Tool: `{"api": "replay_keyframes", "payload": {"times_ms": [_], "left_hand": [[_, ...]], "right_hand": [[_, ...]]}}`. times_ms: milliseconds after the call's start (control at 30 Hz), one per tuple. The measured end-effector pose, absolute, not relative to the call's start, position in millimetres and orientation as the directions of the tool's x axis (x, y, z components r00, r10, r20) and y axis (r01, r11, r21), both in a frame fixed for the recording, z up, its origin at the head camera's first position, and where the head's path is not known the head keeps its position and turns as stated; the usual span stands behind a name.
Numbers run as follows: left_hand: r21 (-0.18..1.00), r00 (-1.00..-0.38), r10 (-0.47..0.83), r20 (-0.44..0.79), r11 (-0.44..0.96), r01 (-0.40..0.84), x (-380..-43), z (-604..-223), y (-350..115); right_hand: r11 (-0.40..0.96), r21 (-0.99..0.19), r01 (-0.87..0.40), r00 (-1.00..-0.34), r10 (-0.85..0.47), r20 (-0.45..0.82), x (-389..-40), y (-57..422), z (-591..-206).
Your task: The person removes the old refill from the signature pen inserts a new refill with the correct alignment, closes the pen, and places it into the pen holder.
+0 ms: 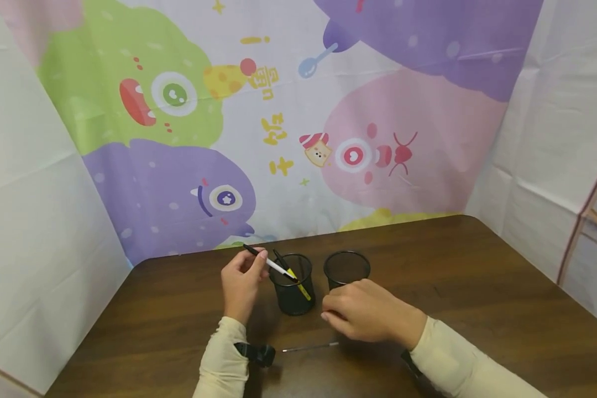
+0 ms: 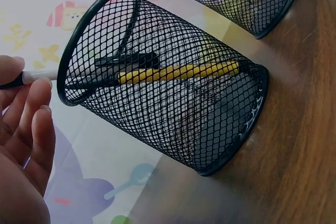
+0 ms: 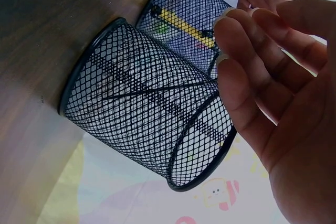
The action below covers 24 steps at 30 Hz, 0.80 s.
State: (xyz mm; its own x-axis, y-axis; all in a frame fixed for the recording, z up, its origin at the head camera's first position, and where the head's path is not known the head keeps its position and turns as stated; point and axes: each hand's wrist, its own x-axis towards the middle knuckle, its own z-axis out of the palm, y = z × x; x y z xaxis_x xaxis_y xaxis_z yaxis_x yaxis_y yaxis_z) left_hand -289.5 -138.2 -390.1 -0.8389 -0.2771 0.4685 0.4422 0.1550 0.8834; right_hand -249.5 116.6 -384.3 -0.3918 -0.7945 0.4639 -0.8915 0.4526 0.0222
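My left hand [image 1: 242,282] pinches a white marker [image 1: 277,267] with black ends between thumb and fingers. The marker slants down over the left black mesh pen cup [image 1: 291,303], and its black end shows inside the rim in the left wrist view. A yellow-and-black pen [image 2: 178,72] leans in that same cup. Beside it stands a second mesh pen cup [image 3: 136,108], upright on the table. My right hand [image 1: 373,312] is close in front of this second cup, fingers loosely bent, with nothing in them.
A thin clear pen-like stick [image 1: 309,347] lies on the brown wooden table [image 1: 428,260] between the forearms. A printed cartoon cloth [image 1: 288,210] hangs behind the table's far edge, and white cloth walls [image 1: 45,210] stand at both sides.
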Motion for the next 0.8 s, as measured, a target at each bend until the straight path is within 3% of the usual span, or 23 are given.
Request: {"api": "replay_keyframes", "payload": {"times_ms": [400,800], "left_hand": [[0.874,-0.833,-0.264,0.486,0.145,0.463,-294.2,-394.2,-139.8],[0.826,-0.786,-0.271,0.555,0.293,0.482,-302.5,-407.1,-139.4]], "right_hand": [[0.463,0.029,-0.886,-0.402,-0.798,0.449,-250.3,114.7,-383.8],[0.460,0.018,-0.888,-0.408,-0.803,0.434,-249.9,115.8,-384.9]]}}
